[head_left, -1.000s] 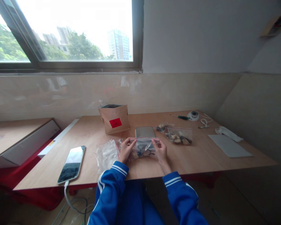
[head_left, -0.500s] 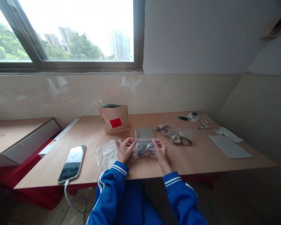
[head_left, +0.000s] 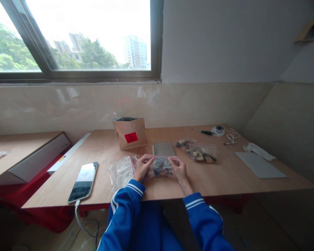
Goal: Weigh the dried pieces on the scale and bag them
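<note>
Between my two hands is a clear zip bag (head_left: 160,168) with dark and pale dried pieces inside, near the table's front edge. My left hand (head_left: 143,167) pinches the top edge at its left end. At the right part of the same edge, my right hand (head_left: 179,168) pinches with thumb and fingers. Just beyond the bag lies a flat silver-grey device (head_left: 164,148), partly covered by it. Empty clear zip bags (head_left: 122,170) with red seal lines lie left of my left hand. Two filled zip bags (head_left: 202,153) rest to the right, beyond my right hand.
A brown paper pouch (head_left: 130,134) with a red label stands open at the back. A phone (head_left: 83,182) with a charging cable lies at left. Toward the right are a screwdriver (head_left: 206,132), a white dome camera (head_left: 218,130), a white cable (head_left: 231,138) and a white sheet (head_left: 260,165).
Both thumbs have moved along the bag's top edge toward its middle, the right one more clearly, so the hands sit slightly closer. The whole view has shifted a little.
</note>
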A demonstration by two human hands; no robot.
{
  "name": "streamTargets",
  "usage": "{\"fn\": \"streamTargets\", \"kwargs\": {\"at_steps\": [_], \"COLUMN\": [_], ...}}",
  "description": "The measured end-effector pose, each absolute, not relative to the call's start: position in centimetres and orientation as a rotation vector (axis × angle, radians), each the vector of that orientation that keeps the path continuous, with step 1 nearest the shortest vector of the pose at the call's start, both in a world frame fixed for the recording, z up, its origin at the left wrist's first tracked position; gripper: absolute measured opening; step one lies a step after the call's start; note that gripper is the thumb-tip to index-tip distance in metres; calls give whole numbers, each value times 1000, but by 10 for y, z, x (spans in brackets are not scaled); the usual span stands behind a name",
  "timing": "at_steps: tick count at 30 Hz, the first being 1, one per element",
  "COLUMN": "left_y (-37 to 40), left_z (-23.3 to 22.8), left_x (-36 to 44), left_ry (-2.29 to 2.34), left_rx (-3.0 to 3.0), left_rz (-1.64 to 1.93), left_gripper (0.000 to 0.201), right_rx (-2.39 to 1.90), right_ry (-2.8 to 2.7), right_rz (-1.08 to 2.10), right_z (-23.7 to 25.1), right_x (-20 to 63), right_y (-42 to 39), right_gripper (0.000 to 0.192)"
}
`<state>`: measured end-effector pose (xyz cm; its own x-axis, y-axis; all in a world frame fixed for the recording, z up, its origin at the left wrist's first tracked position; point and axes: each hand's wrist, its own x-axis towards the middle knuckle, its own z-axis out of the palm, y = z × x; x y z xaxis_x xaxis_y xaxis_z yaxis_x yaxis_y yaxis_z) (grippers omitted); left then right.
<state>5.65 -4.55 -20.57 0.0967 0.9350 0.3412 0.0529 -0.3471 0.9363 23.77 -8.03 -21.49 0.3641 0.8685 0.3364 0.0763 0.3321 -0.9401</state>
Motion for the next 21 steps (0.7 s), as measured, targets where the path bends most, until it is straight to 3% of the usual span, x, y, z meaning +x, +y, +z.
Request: {"fn": "streamTargets", "kwargs": {"at_steps": [21], "left_y": [-54], "left_z": [-197], "left_x": [63], "left_ry": [972], "left_rx": [1542], "left_rz": [1300], "left_gripper": [25], "right_rx": [-1053], "right_ry": [-1100], "right_rz": [815], "right_z": [-217], "right_x": [234], "right_y": [-78], "right_gripper": [27]}}
